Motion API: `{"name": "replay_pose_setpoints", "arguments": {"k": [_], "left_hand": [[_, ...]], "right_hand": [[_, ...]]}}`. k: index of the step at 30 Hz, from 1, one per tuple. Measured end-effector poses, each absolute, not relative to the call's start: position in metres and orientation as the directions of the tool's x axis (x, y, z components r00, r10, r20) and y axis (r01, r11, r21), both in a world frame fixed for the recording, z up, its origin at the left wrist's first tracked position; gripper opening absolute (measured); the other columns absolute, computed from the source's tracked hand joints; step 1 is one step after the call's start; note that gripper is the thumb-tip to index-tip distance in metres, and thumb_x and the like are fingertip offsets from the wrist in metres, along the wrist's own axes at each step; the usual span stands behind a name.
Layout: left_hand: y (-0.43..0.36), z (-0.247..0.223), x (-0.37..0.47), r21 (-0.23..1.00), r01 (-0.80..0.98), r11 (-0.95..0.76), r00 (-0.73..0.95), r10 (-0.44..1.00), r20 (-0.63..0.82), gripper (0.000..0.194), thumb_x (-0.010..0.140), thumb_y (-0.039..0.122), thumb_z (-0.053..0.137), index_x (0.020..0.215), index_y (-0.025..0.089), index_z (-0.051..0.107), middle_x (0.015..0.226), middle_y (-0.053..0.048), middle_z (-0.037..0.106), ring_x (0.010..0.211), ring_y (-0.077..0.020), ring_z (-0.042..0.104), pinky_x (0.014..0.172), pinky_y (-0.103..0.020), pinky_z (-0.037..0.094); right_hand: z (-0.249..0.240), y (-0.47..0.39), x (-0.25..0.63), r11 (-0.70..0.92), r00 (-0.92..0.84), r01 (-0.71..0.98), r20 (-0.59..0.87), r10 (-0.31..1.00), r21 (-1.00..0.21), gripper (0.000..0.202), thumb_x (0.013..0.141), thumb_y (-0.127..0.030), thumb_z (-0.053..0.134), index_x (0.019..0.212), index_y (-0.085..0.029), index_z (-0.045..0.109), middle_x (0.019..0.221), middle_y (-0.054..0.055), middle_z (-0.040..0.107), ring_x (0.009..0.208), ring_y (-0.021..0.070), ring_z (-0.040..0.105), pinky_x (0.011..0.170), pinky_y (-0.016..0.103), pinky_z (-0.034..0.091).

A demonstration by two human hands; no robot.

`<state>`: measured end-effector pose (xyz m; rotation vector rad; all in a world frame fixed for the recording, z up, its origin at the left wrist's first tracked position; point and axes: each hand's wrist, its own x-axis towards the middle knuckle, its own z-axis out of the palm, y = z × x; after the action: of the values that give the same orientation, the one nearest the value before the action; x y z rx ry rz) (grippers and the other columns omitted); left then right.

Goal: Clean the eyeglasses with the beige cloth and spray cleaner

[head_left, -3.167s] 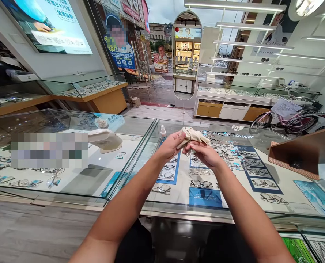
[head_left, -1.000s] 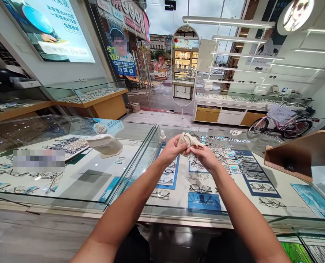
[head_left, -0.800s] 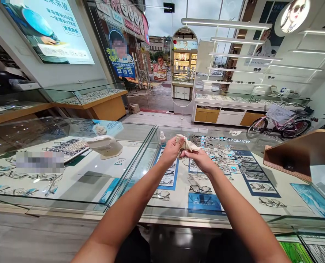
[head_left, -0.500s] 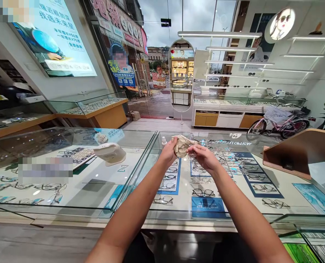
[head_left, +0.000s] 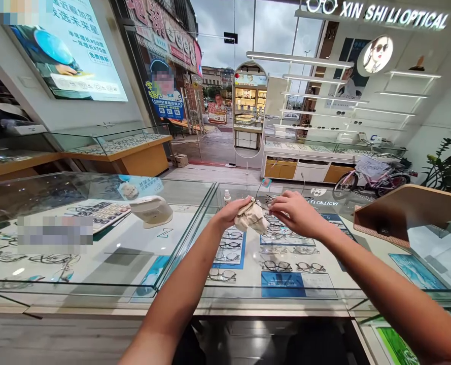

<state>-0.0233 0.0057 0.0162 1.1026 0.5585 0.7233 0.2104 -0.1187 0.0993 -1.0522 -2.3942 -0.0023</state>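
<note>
My left hand (head_left: 236, 212) is closed on a crumpled cream cloth (head_left: 251, 217) above the glass display counter. A pair of thin-framed eyeglasses (head_left: 258, 191) is held between my hands, with one temple rising out of the cloth. My right hand (head_left: 296, 214) pinches the eyeglasses at the other side, and a second thin temple tip shows behind it. The cloth and fingers hide most of the frame and the lenses. Just beyond my left hand stands a small white spray bottle (head_left: 227, 195).
Under the glass counter (head_left: 195, 238) lie rows of eyeglasses (head_left: 277, 265). A white curved device (head_left: 151, 210) stands to the left, and a wooden-backed panel (head_left: 404, 210) to the right. An oval mirror (head_left: 250, 142) and a pink bicycle (head_left: 377, 175) are farther off.
My right hand has moved slightly right and turned, its back now facing up more. The cloth has shifted lower, and a temple now stands up clearly. The view has tilted up a little.
</note>
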Motion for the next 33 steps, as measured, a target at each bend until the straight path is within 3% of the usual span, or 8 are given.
{"name": "replay_pose_setpoints", "arguments": {"k": [3,6,9,14,23,28,30,33], "left_hand": [[0.002,0.015,-0.026,0.957,-0.113,0.266,0.725,0.680,-0.104,0.056,0.074,0.063,0.089,0.082,0.012,0.070,0.074,-0.004,0.069,0.063,-0.0135,0.061,0.061,-0.025,0.047],[-0.001,0.013,-0.026,0.972,0.022,0.235,0.786,0.597,-0.162,0.060,0.071,0.068,0.088,0.078,0.012,0.069,0.072,-0.004,0.068,0.062,-0.0137,0.058,0.061,-0.027,0.046],[0.000,0.008,-0.027,0.965,0.110,0.236,0.832,0.510,-0.220,0.063,0.066,0.070,0.090,0.076,0.012,0.070,0.073,-0.006,0.069,0.065,-0.0153,0.059,0.062,-0.028,0.046],[0.001,0.007,-0.031,0.964,0.142,0.226,0.863,0.448,-0.232,0.058,0.068,0.065,0.091,0.076,0.012,0.070,0.074,-0.006,0.070,0.066,-0.0151,0.058,0.061,-0.027,0.045],[-0.006,0.008,-0.022,0.973,0.031,0.228,0.894,0.429,-0.129,0.054,0.056,0.051,0.102,0.077,0.012,0.070,0.074,-0.006,0.070,0.064,-0.0144,0.061,0.062,-0.026,0.048],[-0.009,0.008,-0.009,0.961,-0.182,0.208,0.794,0.608,0.019,0.053,0.057,0.047,0.102,0.079,0.012,0.069,0.074,-0.004,0.068,0.066,-0.0125,0.061,0.062,-0.022,0.047],[-0.010,0.009,-0.006,0.948,-0.256,0.188,0.740,0.669,0.067,0.053,0.060,0.047,0.101,0.085,0.012,0.070,0.077,-0.005,0.069,0.068,-0.0127,0.062,0.064,-0.022,0.048],[-0.009,0.008,-0.003,0.941,-0.308,0.141,0.689,0.715,0.118,0.056,0.062,0.046,0.100,0.095,0.012,0.071,0.081,-0.005,0.071,0.072,-0.0137,0.065,0.067,-0.023,0.050]], "right_hand": [[0.101,-0.120,0.207,0.662,-0.694,0.714,0.355,0.626,0.229,0.021,0.101,-0.016,0.061,0.089,-0.024,0.076,0.093,0.008,0.075,0.096,0.0280,0.053,0.088,0.042,0.034],[0.102,-0.120,0.200,0.647,-0.812,0.567,0.212,0.544,0.510,0.019,0.099,-0.011,0.061,0.091,-0.021,0.075,0.098,0.009,0.075,0.103,0.0289,0.055,0.091,0.043,0.035],[0.104,-0.118,0.194,0.650,-0.872,0.428,0.098,0.479,0.628,0.017,0.102,-0.017,0.062,0.093,-0.021,0.076,0.100,0.007,0.075,0.105,0.0280,0.057,0.093,0.042,0.037],[0.103,-0.110,0.191,0.662,-0.914,0.320,0.038,0.403,0.677,0.014,0.101,-0.020,0.065,0.095,-0.021,0.077,0.101,0.006,0.075,0.110,0.0278,0.058,0.099,0.042,0.038],[0.100,-0.091,0.195,0.701,-0.903,0.410,0.155,0.400,0.584,0.015,0.095,-0.013,0.070,0.088,-0.023,0.078,0.093,0.006,0.077,0.110,0.0287,0.060,0.100,0.043,0.041],[0.100,-0.085,0.201,0.690,-0.862,0.506,0.329,0.386,0.518,0.022,0.098,-0.010,0.061,0.100,-0.021,0.080,0.119,0.010,0.078,0.121,0.0296,0.060,0.105,0.045,0.044],[0.093,-0.083,0.200,0.624,-0.717,0.682,0.514,0.470,0.381,0.025,0.102,-0.015,0.055,0.105,-0.019,0.080,0.116,0.012,0.078,0.111,0.0294,0.064,0.099,0.046,0.047],[0.067,-0.072,0.194,0.463,-0.174,0.861,0.735,0.655,-0.209,0.024,0.101,-0.026,0.058,0.102,-0.018,0.080,0.098,0.013,0.078,0.093,0.0286,0.065,0.089,0.046,0.049]]}}
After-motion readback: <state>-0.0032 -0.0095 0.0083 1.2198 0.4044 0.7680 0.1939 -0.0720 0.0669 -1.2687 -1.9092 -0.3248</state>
